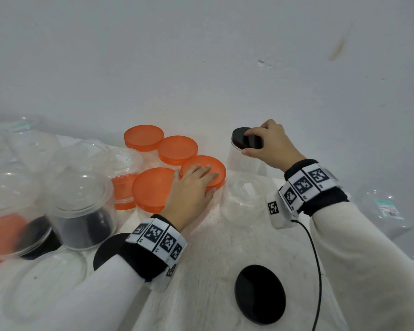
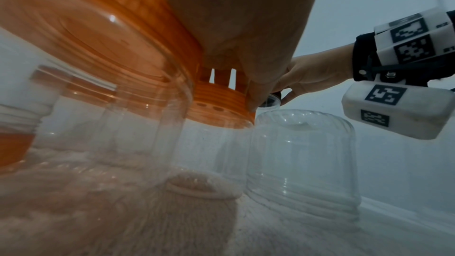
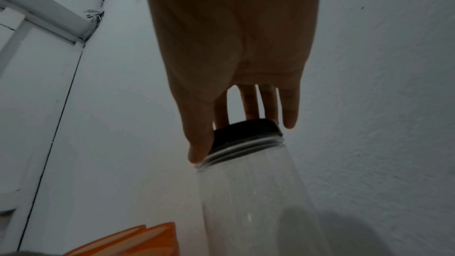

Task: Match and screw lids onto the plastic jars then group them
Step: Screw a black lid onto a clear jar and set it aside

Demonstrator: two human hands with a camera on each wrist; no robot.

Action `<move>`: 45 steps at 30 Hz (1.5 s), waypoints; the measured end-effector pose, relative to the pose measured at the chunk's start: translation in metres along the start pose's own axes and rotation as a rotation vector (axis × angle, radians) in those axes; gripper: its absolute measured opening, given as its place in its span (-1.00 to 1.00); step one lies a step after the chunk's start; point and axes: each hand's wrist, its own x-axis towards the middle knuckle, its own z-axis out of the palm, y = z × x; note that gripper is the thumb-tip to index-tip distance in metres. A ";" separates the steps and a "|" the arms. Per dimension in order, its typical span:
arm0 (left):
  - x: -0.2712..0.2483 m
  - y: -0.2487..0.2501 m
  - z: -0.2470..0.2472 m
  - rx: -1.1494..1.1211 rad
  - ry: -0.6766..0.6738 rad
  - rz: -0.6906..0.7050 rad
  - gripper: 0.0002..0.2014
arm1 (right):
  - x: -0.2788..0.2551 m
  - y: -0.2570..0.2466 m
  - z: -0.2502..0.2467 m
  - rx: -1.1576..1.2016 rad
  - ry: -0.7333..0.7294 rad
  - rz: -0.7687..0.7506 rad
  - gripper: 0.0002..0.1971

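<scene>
Several clear jars with orange lids stand grouped mid-table. My left hand lies on the nearest right one's orange lid, fingers straight across the top and thumb against the near rim; the left wrist view shows the left hand over the same orange lid. To the right, by the wall, my right hand grips the black lid sitting on a tall clear jar. In the right wrist view the fingers and thumb curl round that black lid above the jar's threads.
An upturned clear jar stands between my hands. A loose black lid lies near the front; another black lid is partly under my left sleeve. Upturned clear jars crowd the left. A labelled clear jar lies at right.
</scene>
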 end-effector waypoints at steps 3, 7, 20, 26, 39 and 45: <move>0.000 0.000 0.000 0.004 0.002 0.002 -0.57 | -0.001 -0.001 0.000 -0.002 -0.002 -0.001 -0.51; -0.001 0.001 0.000 0.004 0.000 0.003 -0.57 | -0.006 0.000 0.002 -0.012 0.010 -0.002 -0.49; 0.000 -0.001 -0.001 0.001 -0.021 0.025 -0.55 | -0.083 -0.041 -0.033 -0.035 0.118 -0.025 -0.46; -0.005 0.018 -0.014 -0.049 0.066 0.154 -0.63 | -0.153 -0.043 -0.045 -0.080 0.078 0.063 -0.58; -0.066 0.084 0.016 -0.100 -0.661 0.751 -0.31 | -0.271 0.009 -0.055 -0.319 0.122 0.356 -0.41; -0.071 0.094 0.027 0.007 -0.735 0.791 -0.13 | -0.286 0.027 -0.055 -0.258 0.027 0.465 -0.24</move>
